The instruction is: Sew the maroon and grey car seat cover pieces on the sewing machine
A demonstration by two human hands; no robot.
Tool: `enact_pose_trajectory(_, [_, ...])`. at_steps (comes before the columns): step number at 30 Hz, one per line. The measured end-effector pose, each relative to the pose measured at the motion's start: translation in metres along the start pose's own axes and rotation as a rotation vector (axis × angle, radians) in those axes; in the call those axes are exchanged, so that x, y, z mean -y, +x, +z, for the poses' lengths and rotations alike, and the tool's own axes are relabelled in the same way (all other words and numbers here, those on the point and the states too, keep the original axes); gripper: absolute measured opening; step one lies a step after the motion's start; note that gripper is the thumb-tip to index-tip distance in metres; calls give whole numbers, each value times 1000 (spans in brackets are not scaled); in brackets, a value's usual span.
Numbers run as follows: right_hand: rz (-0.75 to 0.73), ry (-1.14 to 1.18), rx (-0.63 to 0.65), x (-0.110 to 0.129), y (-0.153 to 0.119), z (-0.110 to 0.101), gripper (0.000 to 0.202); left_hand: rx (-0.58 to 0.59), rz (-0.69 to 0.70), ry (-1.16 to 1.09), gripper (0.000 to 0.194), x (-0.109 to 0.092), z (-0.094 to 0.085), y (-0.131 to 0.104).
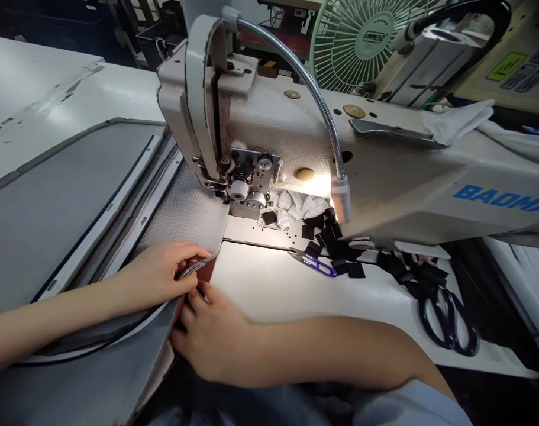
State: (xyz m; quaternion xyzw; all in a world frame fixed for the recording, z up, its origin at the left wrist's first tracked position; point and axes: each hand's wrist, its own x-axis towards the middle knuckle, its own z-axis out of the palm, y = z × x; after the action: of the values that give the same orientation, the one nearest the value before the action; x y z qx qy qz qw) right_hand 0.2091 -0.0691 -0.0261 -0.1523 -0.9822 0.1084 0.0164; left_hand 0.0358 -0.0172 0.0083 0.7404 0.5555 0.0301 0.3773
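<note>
A large grey fabric panel with white and dark strips lies across the left of the table, its far corner reaching under the sewing machine head. My left hand rests on it and pinches its folded edge between thumb and fingers. Just below, my right hand is closed on the near edge of the panel, where reddish material shows under the grey. The two hands almost touch. Some of my right fingertips are hidden by the fabric.
Purple thread snips lie among black fabric squares and white scraps beside the machine. Dark-handled scissors are at the right. A flexible metal lamp arches over the machine arm, and a green fan stands behind.
</note>
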Motion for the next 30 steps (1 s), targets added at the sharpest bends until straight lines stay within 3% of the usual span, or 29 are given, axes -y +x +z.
enact_pose_trajectory(9, [68, -18, -57, -22, -2, -3, 35, -32, 68, 123, 45, 9, -7, 24])
enact_pose_trajectory(30, [119, 47, -151, -83, 13, 4, 25, -95, 139, 342, 32, -2, -30, 78])
